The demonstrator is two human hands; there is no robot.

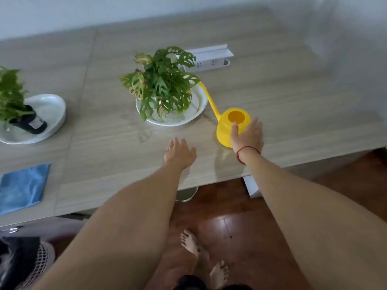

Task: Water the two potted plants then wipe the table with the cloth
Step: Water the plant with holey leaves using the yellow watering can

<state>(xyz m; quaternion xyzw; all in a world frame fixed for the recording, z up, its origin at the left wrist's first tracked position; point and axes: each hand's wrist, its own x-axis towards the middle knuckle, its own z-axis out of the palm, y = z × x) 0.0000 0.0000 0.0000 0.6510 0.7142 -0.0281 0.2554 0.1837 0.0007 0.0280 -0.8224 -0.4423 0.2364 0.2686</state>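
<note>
A yellow watering can (226,126) stands on the wooden table (293,101), its long spout reaching toward the middle potted plant (161,84) in a round white dish (199,105). My right hand (247,135) wraps around the can's near side, thumb by its top opening. My left hand (180,152) hovers flat over the table with fingers apart, holding nothing. A second plant (10,97) in a dark pot leans in a white dish (52,109) at the left edge. A folded blue cloth (23,187) lies at the table's near left.
A white power strip (209,63) and a white rail lie behind the middle plant. The table's near edge runs just under my forearms, with dark wood floor and my bare feet below. A mesh chair back (37,266) shows at bottom left.
</note>
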